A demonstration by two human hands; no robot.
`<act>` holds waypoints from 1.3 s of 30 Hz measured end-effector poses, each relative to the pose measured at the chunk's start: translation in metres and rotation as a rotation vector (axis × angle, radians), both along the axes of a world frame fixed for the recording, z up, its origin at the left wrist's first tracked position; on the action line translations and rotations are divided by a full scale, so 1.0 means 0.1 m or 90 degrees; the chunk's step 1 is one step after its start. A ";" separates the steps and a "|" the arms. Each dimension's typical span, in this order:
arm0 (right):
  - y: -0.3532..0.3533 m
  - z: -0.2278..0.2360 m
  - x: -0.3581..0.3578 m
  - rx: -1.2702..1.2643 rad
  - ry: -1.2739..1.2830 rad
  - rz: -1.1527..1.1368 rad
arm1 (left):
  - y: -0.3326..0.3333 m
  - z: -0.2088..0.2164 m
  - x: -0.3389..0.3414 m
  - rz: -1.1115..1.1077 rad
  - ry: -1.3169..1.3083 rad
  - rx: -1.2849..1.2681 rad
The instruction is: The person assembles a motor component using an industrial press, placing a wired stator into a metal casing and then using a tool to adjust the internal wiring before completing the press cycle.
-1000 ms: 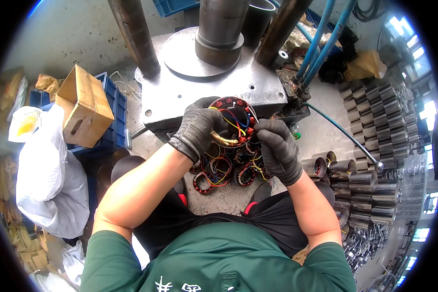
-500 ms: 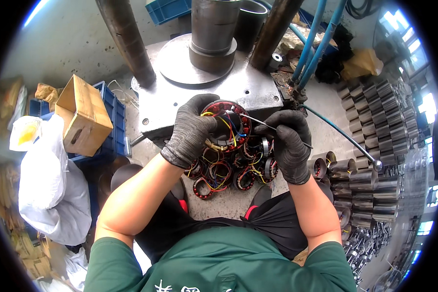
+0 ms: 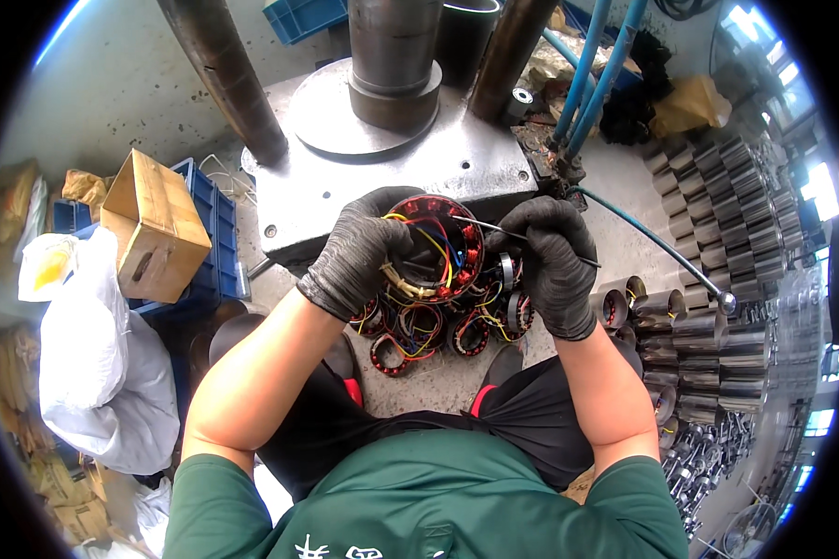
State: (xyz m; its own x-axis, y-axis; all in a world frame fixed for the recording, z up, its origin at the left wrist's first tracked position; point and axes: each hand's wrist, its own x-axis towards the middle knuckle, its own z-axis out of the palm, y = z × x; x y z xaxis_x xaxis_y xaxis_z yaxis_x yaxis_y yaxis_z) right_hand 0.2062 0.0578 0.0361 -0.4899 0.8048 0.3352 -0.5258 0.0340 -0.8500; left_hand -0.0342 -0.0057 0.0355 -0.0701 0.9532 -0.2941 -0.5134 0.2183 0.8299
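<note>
My left hand, in a dark grey glove, grips the left side of a motor stator, a ring with red-coated windings and yellow, red and blue lead wires. The stator is tilted up, so its open bore faces me. My gloved right hand pinches a thin metal rod. The rod's tip reaches inside the stator's upper right rim; whether it touches the windings I cannot tell. Below the stator, on the floor between my feet, lies a cluster of more wound stators with loose coloured wires.
A press with a steel bed and round columns stands just ahead. At left are a cardboard box on blue crates and a white sack. Metal cylinders are stacked at right, near a ball-ended lever.
The stator has turned so that its bore faces me more, and the rod lies at a flatter angle. Both hands keep their grip. My view has shifted slightly.
</note>
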 end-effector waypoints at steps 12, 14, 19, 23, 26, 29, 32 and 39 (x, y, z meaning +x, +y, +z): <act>-0.06 -0.05 -0.03 0.258 -0.087 -0.081 | 0.01 -0.06 0.04 -0.015 0.038 -0.026; -0.08 -0.02 -0.03 0.313 -0.088 -0.084 | 0.00 -0.03 0.05 -0.006 0.048 -0.022; -0.09 0.00 -0.04 0.241 -0.074 -0.051 | -0.02 0.01 0.05 -0.023 0.083 -0.031; -0.05 0.01 -0.03 0.167 -0.035 -0.037 | -0.01 -0.01 0.01 -0.047 -0.006 -0.029; -0.05 -0.01 -0.03 0.132 -0.024 -0.037 | -0.01 0.01 0.01 -0.050 0.001 -0.028; -0.06 -0.01 -0.01 0.107 -0.017 -0.044 | 0.00 0.02 0.03 -0.051 -0.001 -0.033; -0.04 -0.04 -0.01 0.123 -0.015 -0.045 | -0.01 0.01 0.02 -0.051 0.001 -0.023; -0.06 -0.07 -0.01 0.132 0.009 -0.059 | 0.00 0.03 0.02 -0.062 0.018 -0.022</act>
State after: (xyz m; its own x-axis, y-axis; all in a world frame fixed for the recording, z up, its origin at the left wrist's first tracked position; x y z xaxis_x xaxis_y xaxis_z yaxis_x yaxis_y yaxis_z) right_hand 0.2054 0.0522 0.0292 -0.4114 0.7588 0.5049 -0.5248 0.2557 -0.8119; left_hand -0.0325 -0.0058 0.0382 0.0131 0.9454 -0.3256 -0.4648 0.2941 0.8352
